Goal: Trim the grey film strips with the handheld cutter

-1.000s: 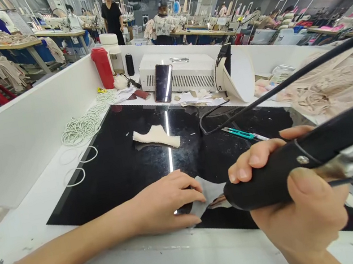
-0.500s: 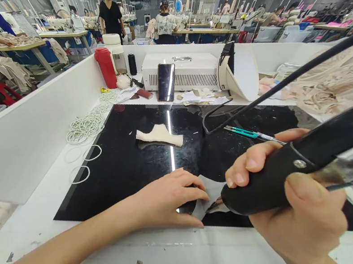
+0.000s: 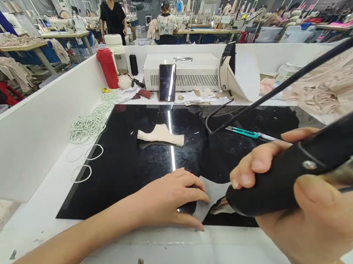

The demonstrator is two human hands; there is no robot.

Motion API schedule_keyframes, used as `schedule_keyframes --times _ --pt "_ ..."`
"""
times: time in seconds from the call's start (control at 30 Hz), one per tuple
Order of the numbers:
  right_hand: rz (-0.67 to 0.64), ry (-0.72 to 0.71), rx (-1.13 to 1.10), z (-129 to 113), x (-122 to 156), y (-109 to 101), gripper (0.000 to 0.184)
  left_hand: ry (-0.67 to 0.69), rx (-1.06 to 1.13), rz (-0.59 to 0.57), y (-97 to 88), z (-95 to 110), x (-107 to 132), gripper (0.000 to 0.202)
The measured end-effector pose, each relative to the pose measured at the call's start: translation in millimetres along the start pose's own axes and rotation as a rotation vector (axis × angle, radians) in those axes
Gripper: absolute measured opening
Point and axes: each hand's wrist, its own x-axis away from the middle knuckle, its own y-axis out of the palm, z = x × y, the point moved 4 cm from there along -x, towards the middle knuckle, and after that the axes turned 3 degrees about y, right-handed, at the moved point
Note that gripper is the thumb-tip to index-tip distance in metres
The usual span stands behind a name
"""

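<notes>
My left hand (image 3: pixel 169 199) lies on the black glossy work surface (image 3: pixel 124 164), fingers stretched out and pressing down a small pale grey fabric piece (image 3: pixel 211 191) near the front edge. My right hand (image 3: pixel 298 201) is wrapped round the black handle of a corded hand tool (image 3: pixel 306 168), whose front end sits right at the fabric piece; the tip is hidden behind the handle. The tool's black cable (image 3: pixel 290 79) runs up to the right.
A beige fabric piece (image 3: pixel 161 135) lies mid-surface, a teal-handled cutter (image 3: pixel 244 133) to its right. Behind stand a white machine (image 3: pixel 183 72), a phone (image 3: pixel 167 82), a red bottle (image 3: pixel 108 67), white elastic loops (image 3: pixel 88 124) and a heap of beige garments (image 3: pixel 335 85). White walls enclose the bench; people work beyond.
Almost nothing has changed; both hands stay at the grey fabric piece. The view has shifted slightly and the tool has edged a little to the right.
</notes>
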Motion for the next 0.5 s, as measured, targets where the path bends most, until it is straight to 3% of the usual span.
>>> schedule_keyframes --times 0.2,0.5 --pt "0.179 -0.065 0.073 -8.1 -20.1 -29.2 0.039 0.02 -0.058 0.068 2.5 1.3 3.2 0.041" --pt "0.171 -0.13 0.122 -4.1 -21.9 -31.1 0.035 0.003 -0.074 0.003 8.9 0.9 6.1 0.039"
